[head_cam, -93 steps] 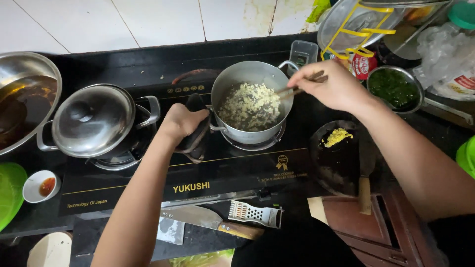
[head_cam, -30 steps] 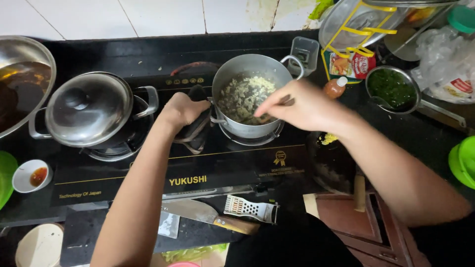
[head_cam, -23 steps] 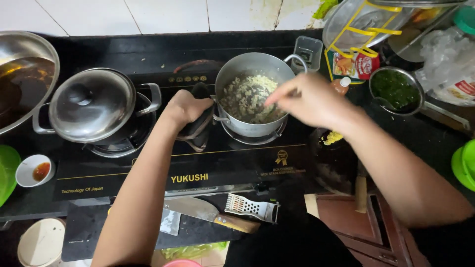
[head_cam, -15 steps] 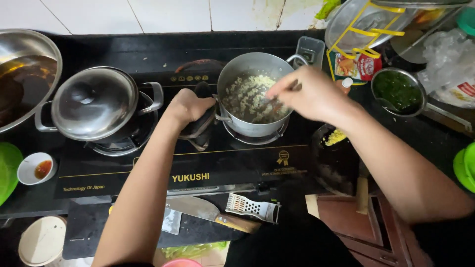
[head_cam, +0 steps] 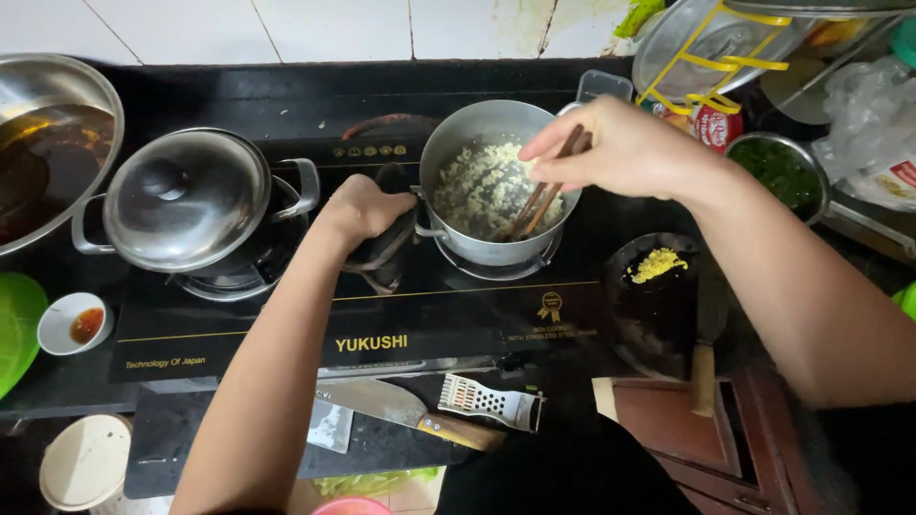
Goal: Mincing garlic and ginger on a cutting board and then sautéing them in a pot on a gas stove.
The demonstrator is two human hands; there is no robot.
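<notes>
right hand [head_cam: 625, 148] above the steel pot [head_cam: 496, 243], fingers pinched around a pair of dark wooden chopsticks [head_cam: 540, 197], tips down in the pale yellow crumbly food [head_cam: 477, 181] inside. left hand [head_cam: 361, 208] clenched on a dark cloth [head_cam: 386, 250] wrapped over the pot's left handle, pressed against the pot's side. pot seated on the right burner of a black glass stove [head_cam: 286, 324]. on the left burner, just beside the left hand, a second steel pot with a domed lid [head_cam: 186, 198]. at far left, a large steel wok [head_cam: 48, 143] with dark liquid, partly cut off by the edge. below it, a small white dish of red sauce [head_cam: 72, 324] near a green plate edge [head_cam: 14, 329]. to the right of the stove, a black round plate [head_cam: 663, 305] with a small heap of yellow crumbs. further right, a steel bowl of chopped greens [head_cam: 782, 172], near the right forearm. along the stove's front edge, a cleaver with a wooden handle [head_cam: 405, 410] lying flat, touching a small white grater [head_cam: 491, 401]. bottom left, a round pale lid [head_cam: 86, 463].
</notes>
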